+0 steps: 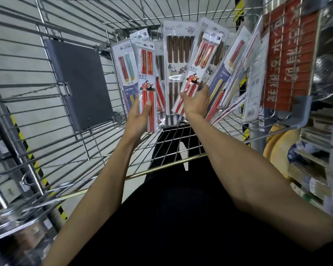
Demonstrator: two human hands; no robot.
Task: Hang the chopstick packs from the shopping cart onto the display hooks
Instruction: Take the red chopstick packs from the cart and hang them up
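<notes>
Head view looks down into the shopping cart (79, 137), where the chopstick packs (178, 54) stand fanned across centre frame. The left hand (137, 120) clamps its thumb on one red pack (147, 73). The right hand (197, 101) seemingly pinches a second red pack (198, 68). Picking is in hand; next, lift both clear toward hooks, none visible.

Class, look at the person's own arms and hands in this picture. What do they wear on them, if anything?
Nothing. The left hand and right hand are bare: no gloves, rings, watch or bracelet. Both forearms show no sleeve as far as the frame reaches. The left thumbnail is short and unpainted. The clothing below is black.
</notes>
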